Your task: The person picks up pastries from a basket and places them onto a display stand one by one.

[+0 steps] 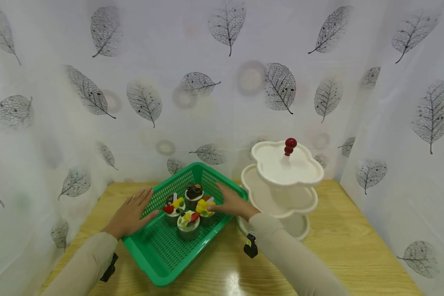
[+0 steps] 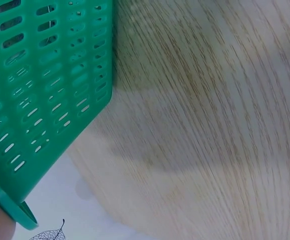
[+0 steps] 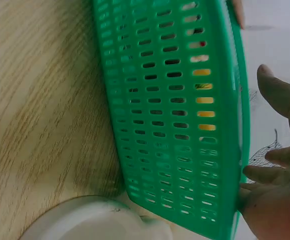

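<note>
A green plastic basket [image 1: 162, 280] sits at an angle on the table and contains several small dessert cups. Their toppings differ: the front cup [image 1: 188, 231] has cream and strawberry, the back cup [image 1: 194, 192] is dark brown, and yellow fruit tops the right cup [image 1: 207, 205]. My left hand [image 1: 131, 214] lies over the left rim with its fingers extended. Across the opposite rim reaches my right hand [image 1: 234, 203], thumb near the right cup; whether it touches that cup cannot be told. In the right wrist view, spread fingers [image 3: 280, 102] show beside the basket wall [image 3: 155, 95].
Right of the basket, close to its rim, stands a white three-tier scalloped stand [image 1: 277, 174] with a red knob [image 1: 290, 144]. The wooden table [image 1: 349, 246] meets a pale leaf-print curtain [image 1: 225, 115] at the back and sides.
</note>
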The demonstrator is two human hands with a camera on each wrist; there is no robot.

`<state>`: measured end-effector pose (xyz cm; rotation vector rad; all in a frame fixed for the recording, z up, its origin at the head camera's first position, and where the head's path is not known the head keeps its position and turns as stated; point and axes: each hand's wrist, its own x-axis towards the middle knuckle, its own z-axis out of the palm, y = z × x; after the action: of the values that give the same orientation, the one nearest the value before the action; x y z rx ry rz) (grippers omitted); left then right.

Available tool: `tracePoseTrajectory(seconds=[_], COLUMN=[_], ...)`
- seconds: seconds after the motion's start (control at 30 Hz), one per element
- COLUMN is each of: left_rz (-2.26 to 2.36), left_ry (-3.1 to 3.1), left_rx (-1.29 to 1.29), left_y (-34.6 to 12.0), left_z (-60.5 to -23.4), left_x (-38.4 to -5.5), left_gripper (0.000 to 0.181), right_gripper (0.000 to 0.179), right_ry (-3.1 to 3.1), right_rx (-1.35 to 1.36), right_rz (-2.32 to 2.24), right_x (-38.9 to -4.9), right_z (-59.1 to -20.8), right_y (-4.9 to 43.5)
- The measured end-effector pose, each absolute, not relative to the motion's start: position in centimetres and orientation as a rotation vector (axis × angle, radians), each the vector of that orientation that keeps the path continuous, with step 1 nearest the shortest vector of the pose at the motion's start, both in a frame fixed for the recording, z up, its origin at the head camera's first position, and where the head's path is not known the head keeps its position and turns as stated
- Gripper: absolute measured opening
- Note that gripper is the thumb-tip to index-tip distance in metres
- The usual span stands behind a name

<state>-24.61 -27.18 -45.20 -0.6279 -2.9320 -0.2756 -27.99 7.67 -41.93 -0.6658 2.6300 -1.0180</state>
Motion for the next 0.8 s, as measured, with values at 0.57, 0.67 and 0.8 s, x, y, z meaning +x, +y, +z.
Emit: tracePoseTrajectory(seconds=[0.57, 0.67, 0.8], left_rz=[-0.266, -0.265, -0.256], left_ry=[-2.933, -2.927, -2.925], left_rx=[-0.605, -0.604, -0.609], left_y=[-27.5, -27.5, -27.3], left_z=[-44.6, -45.0, -45.4], left_x=[-24.6, -24.7, -24.8], left_gripper=[0.077, 0.077, 0.077], right_gripper=[0.102, 0.103, 0.104], right_ry=[2.502, 2.471, 2.459], right_rx=[-0.437, -0.405, -0.394], right_rz=[-0.778, -0.778, -0.774], right_x=[-29.6, -29.6, -29.6], right_z=[-41.6, -41.9, -42.6], right_y=[4.8, 4.7, 4.7])
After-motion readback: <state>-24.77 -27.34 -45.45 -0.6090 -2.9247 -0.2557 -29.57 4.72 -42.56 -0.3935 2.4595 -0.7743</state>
